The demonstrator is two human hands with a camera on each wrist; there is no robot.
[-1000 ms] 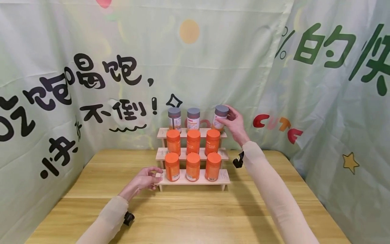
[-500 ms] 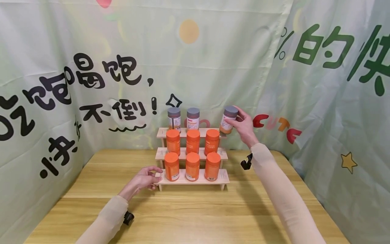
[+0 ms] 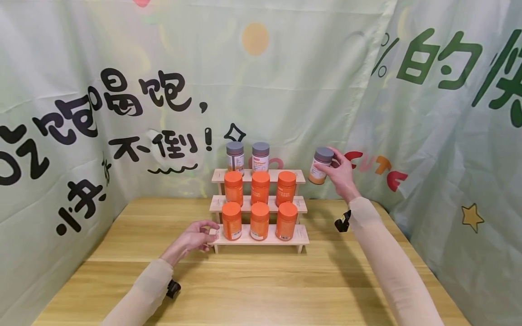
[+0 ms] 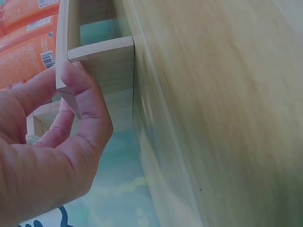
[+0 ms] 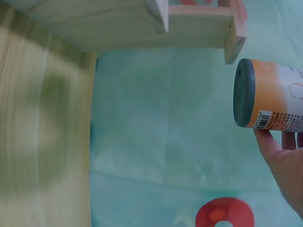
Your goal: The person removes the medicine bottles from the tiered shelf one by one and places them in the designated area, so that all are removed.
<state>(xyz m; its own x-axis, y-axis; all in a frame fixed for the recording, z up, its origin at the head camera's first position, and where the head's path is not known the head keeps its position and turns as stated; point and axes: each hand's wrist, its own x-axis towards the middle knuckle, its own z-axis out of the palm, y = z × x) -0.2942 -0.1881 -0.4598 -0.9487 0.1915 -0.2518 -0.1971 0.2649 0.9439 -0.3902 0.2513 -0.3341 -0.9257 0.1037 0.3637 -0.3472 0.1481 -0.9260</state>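
My right hand (image 3: 341, 175) grips a supplement bottle (image 3: 320, 166) with a grey lid and a white-and-orange label. It is held off to the right of the top step of a three-tier wooden display stand (image 3: 302, 233), slightly tilted. In the right wrist view the bottle (image 5: 272, 94) lies across the picture, its dark base toward the stand, with fingers (image 5: 269, 144) against its side. My left hand (image 3: 195, 236) is at the left end of the bottom step; the left wrist view has its thumb and fingers pinching the board's corner (image 4: 60, 78).
Two grey-lidded bottles (image 3: 260, 162) stand on the top step, left and middle. Orange jars (image 3: 259, 221) fill the middle and bottom steps in rows of three. The stand is on a wooden table (image 3: 244, 290), with a printed cloth (image 3: 318, 68) hanging behind.
The right hand has lifted the grey-lidded bottle away from the right end of the top step and carried it rightward and a little lower. The left hand stays at the bottom step.
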